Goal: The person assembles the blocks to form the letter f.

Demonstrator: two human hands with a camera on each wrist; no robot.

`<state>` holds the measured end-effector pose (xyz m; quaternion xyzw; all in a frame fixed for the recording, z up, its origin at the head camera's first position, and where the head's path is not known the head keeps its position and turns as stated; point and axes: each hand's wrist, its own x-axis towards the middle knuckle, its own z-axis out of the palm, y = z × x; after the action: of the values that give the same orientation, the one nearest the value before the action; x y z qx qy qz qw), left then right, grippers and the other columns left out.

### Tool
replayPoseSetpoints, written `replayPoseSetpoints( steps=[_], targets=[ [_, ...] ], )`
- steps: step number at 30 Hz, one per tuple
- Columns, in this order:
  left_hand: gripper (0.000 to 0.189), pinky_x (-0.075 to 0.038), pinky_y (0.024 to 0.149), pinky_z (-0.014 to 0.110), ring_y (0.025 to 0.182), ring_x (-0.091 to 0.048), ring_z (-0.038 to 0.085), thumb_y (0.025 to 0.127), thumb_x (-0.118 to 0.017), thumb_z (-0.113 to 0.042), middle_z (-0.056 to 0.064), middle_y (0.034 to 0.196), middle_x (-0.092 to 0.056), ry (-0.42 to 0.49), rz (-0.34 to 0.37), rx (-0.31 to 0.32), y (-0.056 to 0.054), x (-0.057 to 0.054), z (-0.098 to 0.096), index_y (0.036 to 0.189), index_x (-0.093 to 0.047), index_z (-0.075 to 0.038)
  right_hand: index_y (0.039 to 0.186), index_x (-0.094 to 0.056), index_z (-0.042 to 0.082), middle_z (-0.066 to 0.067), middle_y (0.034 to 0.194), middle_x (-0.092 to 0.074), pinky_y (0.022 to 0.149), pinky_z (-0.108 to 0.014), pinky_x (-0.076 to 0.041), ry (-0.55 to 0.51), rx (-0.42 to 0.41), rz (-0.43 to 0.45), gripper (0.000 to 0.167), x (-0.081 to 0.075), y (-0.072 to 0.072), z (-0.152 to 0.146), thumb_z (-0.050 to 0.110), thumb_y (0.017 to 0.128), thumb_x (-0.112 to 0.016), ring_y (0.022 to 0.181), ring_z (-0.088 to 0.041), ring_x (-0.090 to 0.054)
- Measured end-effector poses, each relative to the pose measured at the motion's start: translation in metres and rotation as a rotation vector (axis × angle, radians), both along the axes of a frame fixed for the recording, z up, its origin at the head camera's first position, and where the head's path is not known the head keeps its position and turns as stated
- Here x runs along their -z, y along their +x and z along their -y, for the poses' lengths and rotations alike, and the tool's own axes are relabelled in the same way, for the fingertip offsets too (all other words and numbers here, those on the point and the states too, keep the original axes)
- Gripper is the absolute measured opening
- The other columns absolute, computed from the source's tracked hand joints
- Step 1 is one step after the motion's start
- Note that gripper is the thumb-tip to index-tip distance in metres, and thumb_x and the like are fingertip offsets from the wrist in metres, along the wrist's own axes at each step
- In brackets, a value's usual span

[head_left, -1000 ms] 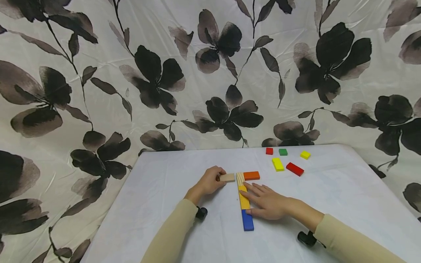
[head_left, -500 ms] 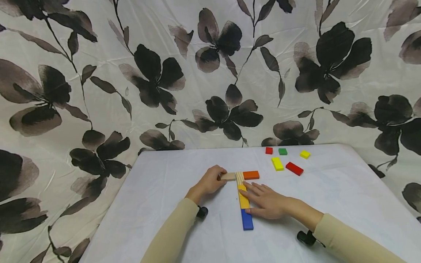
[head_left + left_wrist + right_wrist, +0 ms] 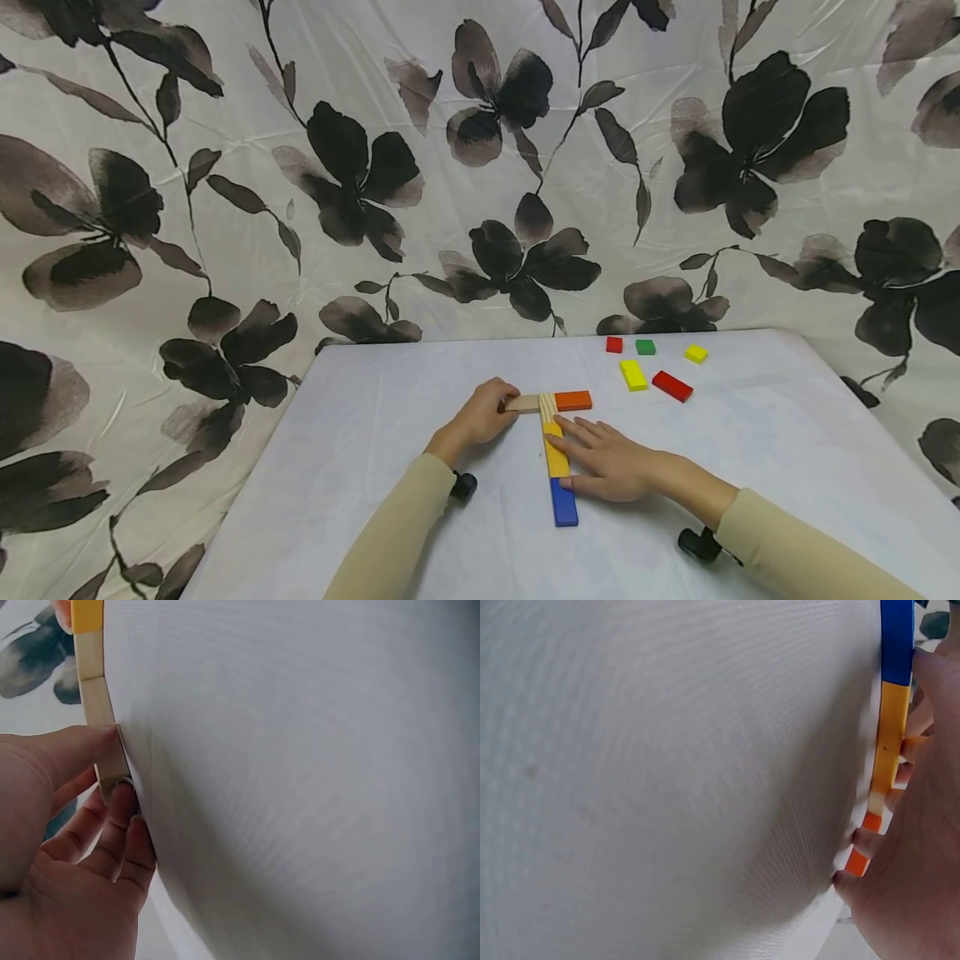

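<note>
Natural-wood block, one: on the white tabletop, at the far left of a cross-shaped arrangement; long axis running left to right, its right end meeting the side of a striped pale block, its left end in the left hand. Left hand: thumb and fingers pinching that end; the head view hides most of the grip, while the left wrist view shows the thumb on one face and the curled fingertips at the block's end. Orange block, one: opposite side of the striped pale block, long axis likewise left to right, roughly in line with the natural-wood block. Amber block and blue block, one each: end to end below the striped pale block, the column's long axis pointing away from the person and leaning slightly left at its far end. Right hand: fingers extended and apart, resting across the amber block, thumb at the blue block; the right wrist view adds the side faces and a small dark speck on the amber one. Seen in the head view alone, loose at the far right: small red block, green block, small yellow block, yellow oblong, red oblong, this last lying diagonally.
</note>
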<state>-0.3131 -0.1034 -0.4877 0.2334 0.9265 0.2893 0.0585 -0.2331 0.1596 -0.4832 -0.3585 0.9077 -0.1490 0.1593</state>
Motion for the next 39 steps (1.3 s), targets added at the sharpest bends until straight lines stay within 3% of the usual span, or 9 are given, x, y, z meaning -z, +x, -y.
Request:
replayPoseSetpoints(
  steps=[25,32,39],
  targets=[
    [0.037,-0.049,0.081,0.030,0.092,-0.054,0.016,0.097,-0.069,-0.008,0.008,0.114,-0.060,-0.033,-0.007,0.016,0.003,-0.003,0.000,0.133,-0.063,0.000,0.163,-0.028,0.024,-0.008,0.172,-0.013,0.122,-0.063,-0.014,0.002,-0.002,0.002,0.076,0.001,0.000,0.000,0.066,0.102,-0.042,0.156,-0.039,-0.014],
    [0.044,-0.050,0.093,0.038,0.103,-0.056,0.019,0.096,-0.070,-0.009,0.011,0.125,-0.058,-0.052,-0.008,0.001,0.007,-0.004,0.005,0.137,-0.059,0.000,0.163,-0.030,0.024,-0.008,0.172,-0.013,0.122,-0.062,-0.016,0.003,-0.001,0.017,0.076,-0.002,-0.001,0.001,0.066,0.101,-0.043,0.156,-0.039,-0.015],
    [0.047,-0.051,0.093,0.037,0.105,-0.058,0.019,0.096,-0.071,-0.014,0.009,0.133,-0.056,-0.080,-0.054,-0.014,0.010,-0.005,0.011,0.140,-0.058,-0.004,0.161,-0.035,0.023,-0.008,0.171,-0.019,0.121,-0.061,-0.021,-0.018,-0.005,0.006,0.075,-0.007,-0.002,0.000,0.064,0.100,-0.049,0.155,-0.036,-0.021]
  ],
)
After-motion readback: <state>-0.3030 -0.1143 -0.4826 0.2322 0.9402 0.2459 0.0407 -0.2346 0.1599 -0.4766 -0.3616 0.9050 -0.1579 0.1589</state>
